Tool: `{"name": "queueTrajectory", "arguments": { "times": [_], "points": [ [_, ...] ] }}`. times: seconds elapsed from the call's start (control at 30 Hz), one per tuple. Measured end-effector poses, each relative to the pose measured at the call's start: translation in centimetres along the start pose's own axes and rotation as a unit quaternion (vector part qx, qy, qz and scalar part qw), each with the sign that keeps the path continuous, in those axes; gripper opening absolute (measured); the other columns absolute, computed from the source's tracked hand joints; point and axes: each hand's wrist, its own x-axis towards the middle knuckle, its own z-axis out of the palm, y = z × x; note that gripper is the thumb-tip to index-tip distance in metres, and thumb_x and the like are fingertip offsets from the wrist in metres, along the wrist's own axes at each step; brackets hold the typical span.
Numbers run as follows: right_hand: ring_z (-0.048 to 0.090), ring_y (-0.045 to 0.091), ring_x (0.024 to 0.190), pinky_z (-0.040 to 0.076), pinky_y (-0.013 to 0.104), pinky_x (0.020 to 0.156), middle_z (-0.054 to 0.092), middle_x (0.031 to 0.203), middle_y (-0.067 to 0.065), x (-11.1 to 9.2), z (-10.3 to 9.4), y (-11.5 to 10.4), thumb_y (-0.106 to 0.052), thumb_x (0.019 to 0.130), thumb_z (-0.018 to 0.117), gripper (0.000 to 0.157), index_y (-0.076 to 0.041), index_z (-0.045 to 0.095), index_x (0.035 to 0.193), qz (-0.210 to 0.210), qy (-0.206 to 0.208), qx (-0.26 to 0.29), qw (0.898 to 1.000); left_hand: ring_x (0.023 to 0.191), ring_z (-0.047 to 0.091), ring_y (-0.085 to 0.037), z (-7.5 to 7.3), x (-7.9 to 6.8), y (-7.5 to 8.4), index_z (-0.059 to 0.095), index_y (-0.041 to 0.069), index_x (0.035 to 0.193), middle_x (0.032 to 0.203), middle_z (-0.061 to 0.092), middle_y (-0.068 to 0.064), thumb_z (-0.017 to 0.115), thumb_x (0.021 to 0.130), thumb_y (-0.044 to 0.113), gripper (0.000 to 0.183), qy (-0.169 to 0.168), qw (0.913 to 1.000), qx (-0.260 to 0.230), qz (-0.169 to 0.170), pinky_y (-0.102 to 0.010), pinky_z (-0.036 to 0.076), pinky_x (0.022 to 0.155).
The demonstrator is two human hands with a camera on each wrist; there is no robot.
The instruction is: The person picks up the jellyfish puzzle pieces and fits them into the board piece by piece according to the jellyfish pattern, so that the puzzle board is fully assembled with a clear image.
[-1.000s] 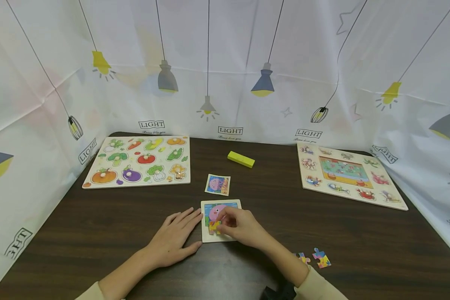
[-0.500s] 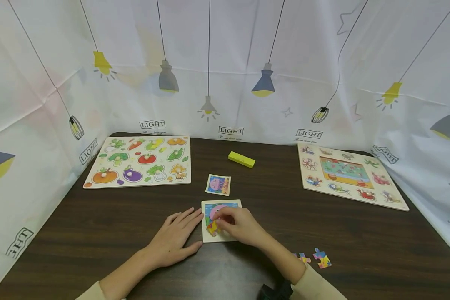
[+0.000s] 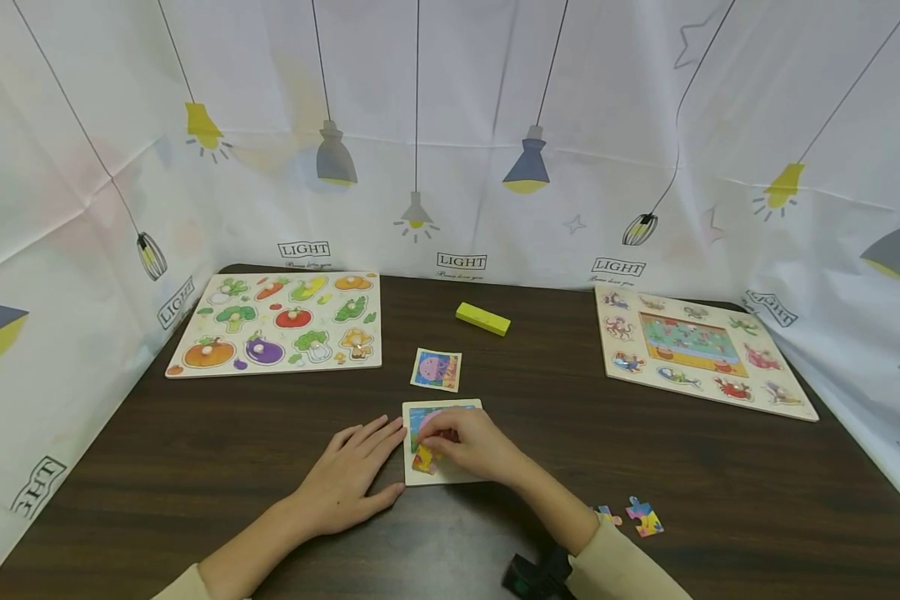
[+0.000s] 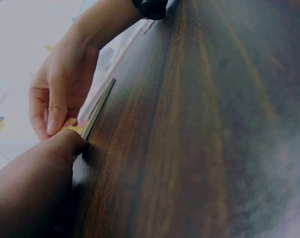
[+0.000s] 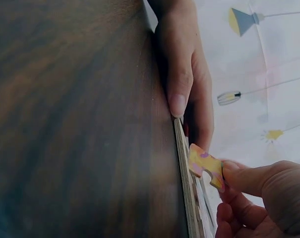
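Note:
A yellow and pink jigsaw piece (image 5: 205, 163) is pinched between thumb and fingers of my right hand (image 3: 471, 442), just over the lower left of a small wooden puzzle board (image 3: 444, 477). In the right wrist view the piece tilts above the board's edge. Part of a pink picture shows on the board; the right hand covers the rest. My left hand (image 3: 356, 479) lies flat on the table with straight fingers, its fingertips at the board's left edge. Two loose jigsaw pieces, one multicoloured piece (image 3: 645, 517) and one piece (image 3: 609, 515) partly behind the right forearm, lie at the right.
Behind the board lies a small square picture card (image 3: 437, 370), with a yellow block (image 3: 483, 319) farther back. A vegetable peg puzzle (image 3: 277, 325) stands back left, a sea-animal puzzle (image 3: 701, 354) back right. A printed curtain (image 3: 457, 100) encloses the dark table (image 3: 195, 450).
The right hand has moved slightly left over the board, and the pinched piece has turned and shifted a little. The left hand stays in place.

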Motion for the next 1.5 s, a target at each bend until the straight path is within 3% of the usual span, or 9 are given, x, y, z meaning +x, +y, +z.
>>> {"name": "queueTrajectory", "arguments": {
  "times": [0.3,1.03,1.5],
  "points": [
    [0.047,0.007,0.06,0.041,0.022,0.053,0.053,0.067,-0.009,0.19,0.18,-0.21,-0.014,0.083,0.069,0.008,-0.013,0.063,0.077,0.049,0.009,0.015,0.999,0.136,0.02,-0.017,-0.21,0.01,0.08,0.033,0.013,0.143,0.148,0.028,0.001,0.044,0.091,0.052,0.066,-0.002,1.0,-0.001,-0.003,-0.044,0.02,0.104],
    [0.049,0.007,0.07,0.045,0.022,0.062,0.061,0.079,-0.007,0.38,0.12,0.6,-0.009,0.086,0.064,0.004,-0.01,0.068,0.083,-0.004,-0.001,0.012,1.0,0.136,0.018,-0.016,-0.19,0.04,0.0,0.032,0.014,0.144,0.148,0.027,0.002,0.043,0.09,0.053,0.067,-0.007,0.9999,-0.001,-0.008,-0.043,0.019,0.104],
    [0.054,0.004,0.067,0.047,0.022,0.061,0.062,0.076,-0.008,0.07,0.46,0.23,-0.012,0.085,0.066,0.004,-0.01,0.069,0.084,0.018,0.01,0.03,0.999,0.136,0.021,-0.018,-0.12,-0.04,0.09,0.033,0.012,0.143,0.148,0.029,0.0,0.045,0.091,0.05,0.066,0.008,0.9999,0.001,0.008,-0.046,0.02,0.103]
  ]
}}
